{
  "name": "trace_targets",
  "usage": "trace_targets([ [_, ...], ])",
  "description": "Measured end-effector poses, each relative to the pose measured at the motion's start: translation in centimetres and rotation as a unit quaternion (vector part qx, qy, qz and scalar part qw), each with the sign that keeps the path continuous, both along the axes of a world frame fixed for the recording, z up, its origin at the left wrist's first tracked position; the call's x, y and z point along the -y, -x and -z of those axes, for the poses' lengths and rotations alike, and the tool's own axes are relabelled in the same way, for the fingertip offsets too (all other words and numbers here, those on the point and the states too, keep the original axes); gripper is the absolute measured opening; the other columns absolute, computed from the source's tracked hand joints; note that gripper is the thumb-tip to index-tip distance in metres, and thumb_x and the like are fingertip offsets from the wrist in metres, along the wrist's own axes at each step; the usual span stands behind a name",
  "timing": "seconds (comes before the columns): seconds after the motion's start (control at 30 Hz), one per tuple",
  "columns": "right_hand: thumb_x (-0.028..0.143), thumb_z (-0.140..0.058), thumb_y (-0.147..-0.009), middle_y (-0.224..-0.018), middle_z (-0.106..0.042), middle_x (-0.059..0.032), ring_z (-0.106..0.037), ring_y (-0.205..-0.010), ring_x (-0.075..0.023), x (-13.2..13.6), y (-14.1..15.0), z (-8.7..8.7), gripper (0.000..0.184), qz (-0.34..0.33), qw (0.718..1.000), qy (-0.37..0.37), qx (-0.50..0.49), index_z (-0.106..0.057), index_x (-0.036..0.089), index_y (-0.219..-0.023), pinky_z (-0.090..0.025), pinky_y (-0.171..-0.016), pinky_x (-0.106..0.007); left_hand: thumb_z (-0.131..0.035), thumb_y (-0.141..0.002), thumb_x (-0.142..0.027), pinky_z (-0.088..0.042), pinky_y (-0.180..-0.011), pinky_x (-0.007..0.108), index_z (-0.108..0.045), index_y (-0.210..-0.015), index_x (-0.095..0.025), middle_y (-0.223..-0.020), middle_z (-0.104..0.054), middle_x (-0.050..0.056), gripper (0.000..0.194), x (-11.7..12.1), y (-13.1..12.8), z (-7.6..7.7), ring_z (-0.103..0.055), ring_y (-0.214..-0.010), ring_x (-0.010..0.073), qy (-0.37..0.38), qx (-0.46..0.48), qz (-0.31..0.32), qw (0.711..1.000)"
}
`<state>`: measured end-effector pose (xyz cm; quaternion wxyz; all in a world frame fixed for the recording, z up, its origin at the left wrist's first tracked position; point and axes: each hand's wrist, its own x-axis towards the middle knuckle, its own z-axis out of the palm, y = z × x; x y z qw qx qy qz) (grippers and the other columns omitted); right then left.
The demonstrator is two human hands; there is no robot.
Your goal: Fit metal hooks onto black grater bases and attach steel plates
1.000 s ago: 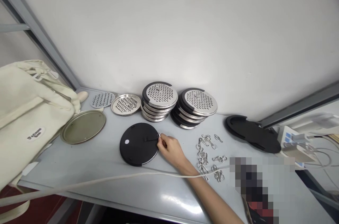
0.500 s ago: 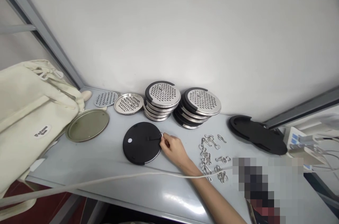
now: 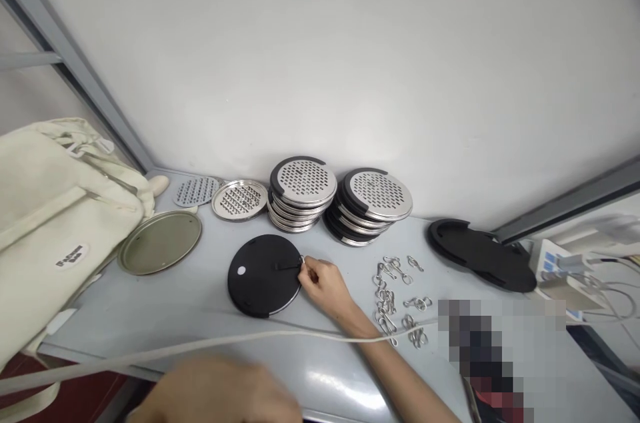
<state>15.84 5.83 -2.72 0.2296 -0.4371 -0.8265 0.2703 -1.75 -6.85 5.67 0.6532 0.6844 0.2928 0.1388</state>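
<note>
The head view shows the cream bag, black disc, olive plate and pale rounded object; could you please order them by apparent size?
1. Cream bag
2. Black disc and olive plate, too alike to rank
3. Pale rounded object

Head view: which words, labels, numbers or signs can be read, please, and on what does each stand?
Label on the cream bag: two blurred lines; the lower perhaps "Bag".
White dot on the black disc: no readable text.
Power strip: nothing legible.
</note>
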Motion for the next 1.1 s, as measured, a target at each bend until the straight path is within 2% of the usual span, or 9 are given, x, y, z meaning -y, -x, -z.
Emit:
trace_targets([
  [0.07,0.024,-0.041,-0.088,-0.053,-0.042,0.0046,-0.036,-0.049,-0.0096,0.0,0.0,-0.1,0.026,-0.002,1.000,-0.002,-0.001,-0.040,0.020,-0.062,-0.025,-0.053,-0.022,-0.046,-0.093,-0.033,-0.045,-0.079,0.028,-0.059,-0.100,-0.023,-0.096,-0.059,0.001,0.018,-1.4,1.2,0.4,-0.055,-0.087,0.0175,-0.033,-0.069,-0.077,0.994],
  [0.1,0.024,-0.041,-0.088,-0.053,-0.043,0.0046,-0.036,-0.050,-0.0096,0.0,0.0,-0.2,0.026,-0.001,1.000,-0.003,-0.001,-0.041,0.020,-0.062,-0.025,-0.053,-0.023,-0.043,-0.094,-0.032,-0.044,-0.077,0.026,-0.058,-0.098,-0.023,-0.096,-0.058,0.000,0.018,-2.3,1.7,0.7,-0.054,-0.086,0.0166,-0.081,-0.152,-0.147,0.974],
  [0.17,0.024,-0.040,-0.089,-0.053,-0.042,0.0046,-0.036,-0.050,-0.0097,-0.1,0.0,-0.3,0.026,-0.002,1.000,-0.003,-0.002,-0.041,0.020,-0.063,-0.025,-0.053,-0.023,-0.042,-0.094,-0.031,-0.044,-0.075,0.026,-0.055,-0.099,-0.022,-0.093,-0.057,-0.001,0.017,-4.2,2.4,1.7,-0.054,-0.081,0.0158,-0.173,-0.245,-0.223,0.928],
  [0.23,0.024,-0.040,-0.088,-0.053,-0.041,0.0049,-0.035,-0.050,-0.0096,-0.1,0.0,-0.3,0.026,-0.004,1.000,0.002,-0.004,-0.039,0.020,-0.063,-0.024,-0.053,-0.022,-0.042,-0.094,-0.030,-0.042,-0.088,0.030,-0.053,-0.110,-0.021,-0.108,-0.054,0.004,0.021,-6.1,2.7,2.9,-0.053,-0.097,0.0196,-0.305,-0.258,-0.264,0.878],
  [0.3,0.023,-0.041,-0.088,-0.052,-0.039,0.0051,-0.035,-0.050,-0.0094,-0.1,0.0,-0.3,0.026,-0.006,1.000,0.009,-0.010,-0.037,0.020,-0.062,-0.024,-0.053,-0.022,-0.046,-0.093,-0.030,-0.039,-0.096,0.034,-0.051,-0.116,-0.021,-0.114,-0.053,0.006,0.025,-7.6,2.8,3.9,-0.049,-0.109,0.0225,-0.376,-0.249,-0.243,0.859],
  [0.43,0.022,-0.041,-0.086,-0.053,-0.039,0.0053,-0.034,-0.050,-0.0090,-0.2,-0.2,-0.3,0.025,-0.005,0.999,0.020,-0.026,-0.036,0.020,-0.062,-0.023,-0.052,-0.022,-0.044,-0.095,-0.024,-0.042,-0.094,0.030,-0.056,-0.109,-0.023,-0.108,-0.054,0.004,0.019,-9.8,2.7,4.8,-0.052,-0.103,0.0178,-0.377,-0.205,-0.197,0.882],
  [0.67,0.025,-0.041,-0.086,-0.053,-0.039,0.0055,-0.033,-0.050,-0.0085,-1.4,-1.1,-0.2,0.025,0.013,0.999,0.032,-0.028,-0.036,0.020,-0.063,-0.022,-0.052,-0.021,-0.052,-0.091,-0.020,-0.045,-0.087,0.029,-0.060,-0.107,-0.022,-0.102,-0.057,0.004,0.018,-12.7,1.7,4.8,-0.055,-0.096,0.0168,-0.357,-0.132,-0.163,0.911],
  [0.83,0.024,-0.043,-0.085,-0.053,-0.037,0.0055,-0.032,-0.051,-0.0085,-2.0,-1.5,-0.1,0.026,0.021,0.999,0.036,-0.032,-0.033,0.020,-0.061,-0.022,-0.052,-0.021,-0.062,-0.084,-0.022,-0.047,-0.080,0.026,-0.059,-0.103,-0.021,-0.096,-0.061,0.001,0.019,-13.8,1.0,4.9,-0.057,-0.087,0.0147,-0.280,-0.087,-0.193,0.936],
  [1.1,0.023,-0.042,-0.086,-0.053,-0.037,0.0055,-0.033,-0.051,-0.0086,-2.1,-1.5,0.1,0.024,0.014,0.999,0.034,-0.033,-0.033,0.020,-0.063,-0.022,-0.052,-0.022,-0.067,-0.078,-0.021,-0.046,-0.078,0.026,-0.057,-0.105,-0.021,-0.098,-0.061,0.001,0.029,-13.9,1.4,5.3,-0.057,-0.088,0.0150,-0.234,-0.071,-0.230,0.942],
])
